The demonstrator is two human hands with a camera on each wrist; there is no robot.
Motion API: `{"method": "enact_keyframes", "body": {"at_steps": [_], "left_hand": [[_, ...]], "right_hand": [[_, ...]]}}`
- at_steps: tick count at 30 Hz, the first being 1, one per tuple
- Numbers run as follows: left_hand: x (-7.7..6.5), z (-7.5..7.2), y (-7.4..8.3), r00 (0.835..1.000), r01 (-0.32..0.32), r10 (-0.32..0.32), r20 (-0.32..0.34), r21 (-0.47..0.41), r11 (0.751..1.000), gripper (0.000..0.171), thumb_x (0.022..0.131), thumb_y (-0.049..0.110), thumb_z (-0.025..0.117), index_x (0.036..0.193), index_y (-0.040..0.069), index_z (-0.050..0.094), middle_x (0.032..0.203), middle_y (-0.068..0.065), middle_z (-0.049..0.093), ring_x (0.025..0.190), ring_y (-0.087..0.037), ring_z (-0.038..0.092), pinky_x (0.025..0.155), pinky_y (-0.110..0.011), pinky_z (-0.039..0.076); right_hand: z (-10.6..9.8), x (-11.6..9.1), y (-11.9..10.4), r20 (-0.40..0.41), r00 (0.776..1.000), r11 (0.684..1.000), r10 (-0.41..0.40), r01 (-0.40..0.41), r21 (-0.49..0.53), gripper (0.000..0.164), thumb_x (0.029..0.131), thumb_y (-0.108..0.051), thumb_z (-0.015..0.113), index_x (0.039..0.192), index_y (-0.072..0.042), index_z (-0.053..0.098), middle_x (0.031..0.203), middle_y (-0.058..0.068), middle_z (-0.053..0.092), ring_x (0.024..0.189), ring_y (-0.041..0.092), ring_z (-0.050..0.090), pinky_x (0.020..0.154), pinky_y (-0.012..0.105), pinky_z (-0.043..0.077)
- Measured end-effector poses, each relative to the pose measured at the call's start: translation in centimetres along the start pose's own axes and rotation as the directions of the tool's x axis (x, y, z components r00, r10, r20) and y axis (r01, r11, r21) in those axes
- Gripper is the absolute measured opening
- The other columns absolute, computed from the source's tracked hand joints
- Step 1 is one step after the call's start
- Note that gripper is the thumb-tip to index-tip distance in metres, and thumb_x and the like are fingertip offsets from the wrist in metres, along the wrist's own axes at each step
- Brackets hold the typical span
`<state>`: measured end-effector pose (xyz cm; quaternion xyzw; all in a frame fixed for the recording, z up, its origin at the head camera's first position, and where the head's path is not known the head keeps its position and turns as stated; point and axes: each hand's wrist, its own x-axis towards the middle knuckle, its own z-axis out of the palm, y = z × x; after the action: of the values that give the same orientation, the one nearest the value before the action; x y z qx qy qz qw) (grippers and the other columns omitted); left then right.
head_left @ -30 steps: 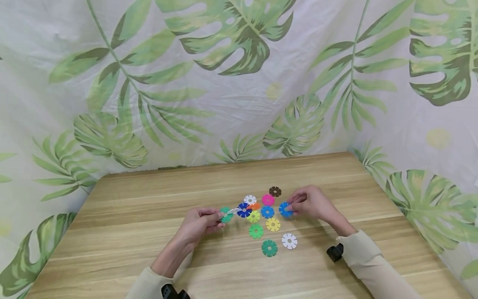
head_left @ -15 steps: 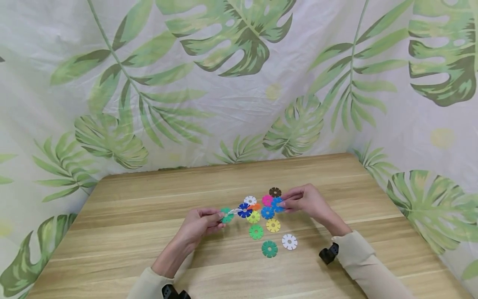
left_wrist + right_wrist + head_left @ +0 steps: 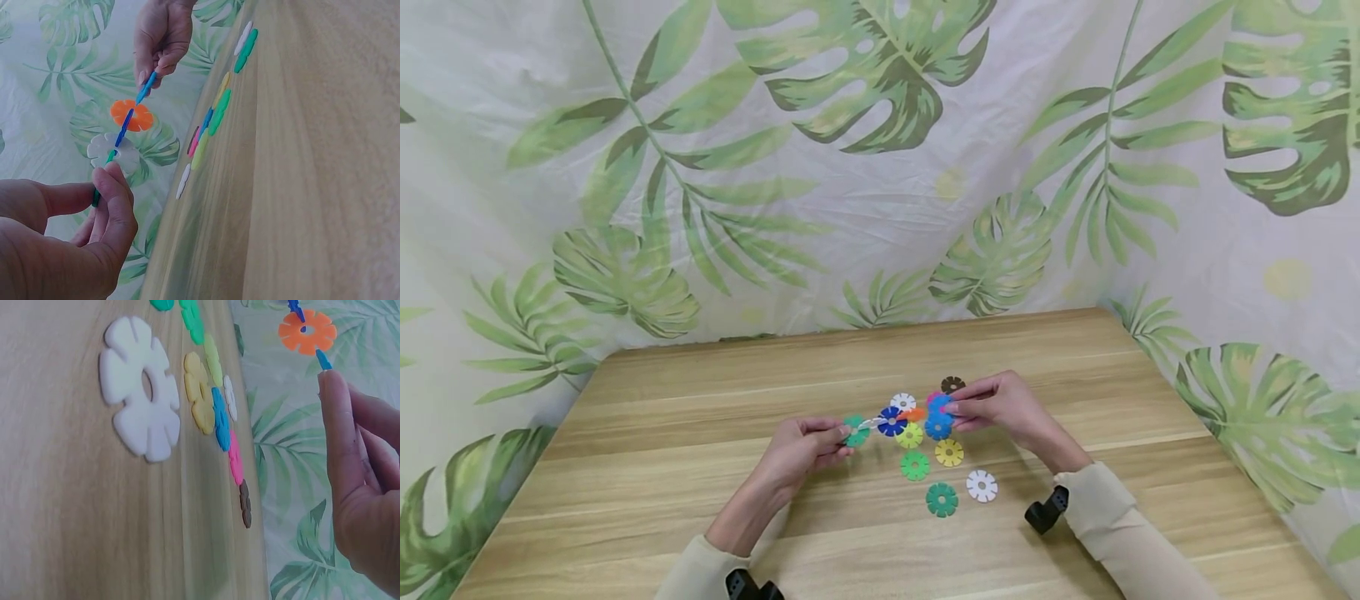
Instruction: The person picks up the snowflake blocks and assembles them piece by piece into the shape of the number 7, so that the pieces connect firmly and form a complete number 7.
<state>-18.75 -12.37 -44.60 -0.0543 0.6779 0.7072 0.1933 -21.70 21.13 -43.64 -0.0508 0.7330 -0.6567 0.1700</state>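
"What is the left hand doing?"
"The left hand [image 3: 801, 454] pinches a green disc [image 3: 855, 431], one end of a chain raised above the wooden table [image 3: 700, 400]."
"And along the chain?"
"A white disc [image 3: 130, 156], a dark blue disc [image 3: 892, 422] and an orange disc [image 3: 131, 115], joined in that order, set at differing angles."
"The right hand?"
"The right hand [image 3: 1003, 410] pinches a bright blue disc [image 3: 940, 406], its edge meeting the orange disc's rim; I can't tell whether it is slotted in."
"What lies below?"
"Notched discs, flat on the tabletop: a brown disc [image 3: 953, 384] farthest away, a yellow disc [image 3: 949, 452] nearer, and a second white disc [image 3: 982, 486] near the front."
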Motion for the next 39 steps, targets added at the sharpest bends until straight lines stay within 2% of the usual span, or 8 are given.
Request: {"method": "enact_keyframes", "body": {"at_steps": [8,13,22,32,39], "left_hand": [[0.1,-0.1,-0.1,1.000,-0.010,0.010,0.018,0.003,1.000,0.030,0.102,0.006,0.068,0.125,-0.013,0.063,0.094,-0.007,0.075,0.080,-0.010,0.074,0.078,-0.022,0.066],[0.1,-0.1,-0.2,0.999,-0.022,0.021,0.033,0.011,1.000,0.030,0.102,0.006,0.067,0.124,-0.013,0.063,0.093,-0.006,0.075,0.080,-0.010,0.074,0.079,-0.023,0.066],[0.0,-0.1,-0.3,1.000,-0.023,0.023,-0.007,0.021,1.000,0.028,0.101,0.002,0.066,0.124,-0.014,0.064,0.096,-0.010,0.074,0.079,-0.010,0.073,0.077,-0.022,0.066],[0.4,0.6,-0.7,0.997,-0.039,0.042,-0.066,0.049,0.998,0.022,0.099,-0.002,0.068,0.118,-0.013,0.069,0.093,-0.012,0.075,0.074,-0.010,0.072,0.075,-0.022,0.066],[0.4,0.8,-1.1,0.995,-0.070,0.074,-0.070,0.061,0.996,0.018,0.098,-0.004,0.068,0.112,-0.014,0.070,0.089,-0.010,0.075,0.073,-0.010,0.072,0.073,-0.022,0.066]], "right_hand": [[0.8,0.2,-0.2,-0.002,0.999,0.999,0.036,-0.036,0.010,0.031,0.095,-0.002,0.075,0.122,0.013,0.071,0.113,0.032,0.075,0.076,0.018,0.080,0.086,0.046,0.067],[1.3,0.4,-0.2,0.008,0.999,0.999,0.051,-0.051,0.013,0.031,0.095,-0.003,0.075,0.122,0.012,0.071,0.112,0.033,0.075,0.075,0.017,0.080,0.082,0.041,0.068],[1.7,0.8,0.3,0.006,0.999,0.999,0.048,-0.048,-0.023,0.023,0.095,-0.002,0.076,0.113,0.011,0.074,0.093,0.016,0.081,0.073,0.016,0.078,0.076,0.036,0.069],[1.7,0.4,0.9,-0.017,0.997,0.996,0.076,-0.077,-0.039,0.018,0.096,0.000,0.073,0.112,0.009,0.074,0.094,0.014,0.080,0.073,0.017,0.078,0.076,0.034,0.069],[2.1,0.6,0.8,-0.008,0.996,0.995,0.087,-0.087,-0.040,0.018,0.095,0.001,0.073,0.111,0.009,0.073,0.093,0.014,0.078,0.072,0.016,0.077,0.075,0.032,0.069]]}}
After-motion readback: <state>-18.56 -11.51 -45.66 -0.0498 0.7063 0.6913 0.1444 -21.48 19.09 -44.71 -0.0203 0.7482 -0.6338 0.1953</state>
